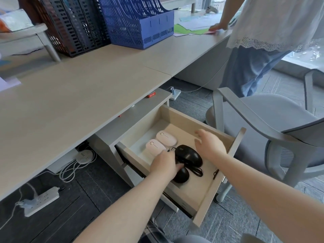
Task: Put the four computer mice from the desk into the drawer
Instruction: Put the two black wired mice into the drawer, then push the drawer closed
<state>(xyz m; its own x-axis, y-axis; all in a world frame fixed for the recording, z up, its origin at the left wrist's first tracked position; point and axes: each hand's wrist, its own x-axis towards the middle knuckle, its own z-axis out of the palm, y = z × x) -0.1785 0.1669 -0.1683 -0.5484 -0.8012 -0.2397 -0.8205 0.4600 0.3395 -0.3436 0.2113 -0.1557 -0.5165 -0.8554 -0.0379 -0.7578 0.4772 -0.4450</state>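
The open wooden drawer (208, 192) under the desk (73, 95) holds two pale pink mice, one (166, 138) behind the other (155, 146), and two black mice. The larger black mouse (190, 155) lies mid-drawer with its coiled cable (196, 171). My left hand (164, 164) rests on the smaller black mouse (181, 175) near the drawer's left wall, fingers curled over it. My right hand (209, 145) hovers over the drawer's right side, fingers spread, holding nothing.
A grey office chair (273, 130) stands right of the drawer. Another person (259, 41) stands at the desk's far right end beside coloured papers (191, 28). Blue file racks (138, 23) and dark ones (70, 27) sit at the desk's back. Power strips (42, 199) and cables lie on the floor.
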